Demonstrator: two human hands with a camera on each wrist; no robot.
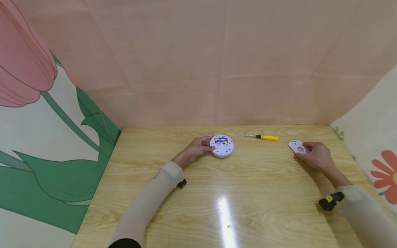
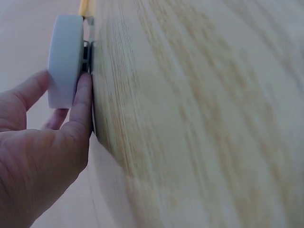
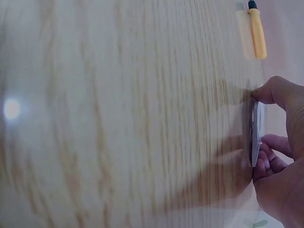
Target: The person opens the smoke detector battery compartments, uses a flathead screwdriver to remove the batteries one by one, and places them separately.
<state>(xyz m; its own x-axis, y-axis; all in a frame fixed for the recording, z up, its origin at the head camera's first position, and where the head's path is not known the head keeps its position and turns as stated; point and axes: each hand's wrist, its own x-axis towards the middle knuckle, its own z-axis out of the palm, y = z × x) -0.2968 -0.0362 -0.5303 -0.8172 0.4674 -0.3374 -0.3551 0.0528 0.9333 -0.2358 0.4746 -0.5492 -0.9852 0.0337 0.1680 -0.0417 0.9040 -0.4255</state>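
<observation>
Near the table's far side, my left hand (image 1: 194, 149) pinches the left edge of a round white battery-powered device (image 1: 224, 150). Its battery bay faces up, with blue and yellow batteries (image 1: 221, 140) showing. In the left wrist view, the device's smooth side wall (image 2: 65, 61) stands between thumb and fingers, close over the table. To the right, my right hand (image 1: 319, 156) grips a flat white plate (image 1: 294, 145) with a round hole in it. The right wrist view shows this plate (image 3: 257, 130) edge-on, low at the tabletop, fingertips at both its ends.
A screwdriver (image 1: 268, 137) with a yellow handle lies between the two hands, farther back. The wood-grain table (image 1: 198, 193) ends at a pinkish cloth backdrop (image 1: 173, 69). Flower-patterned panels (image 1: 71, 162) border the left and right sides.
</observation>
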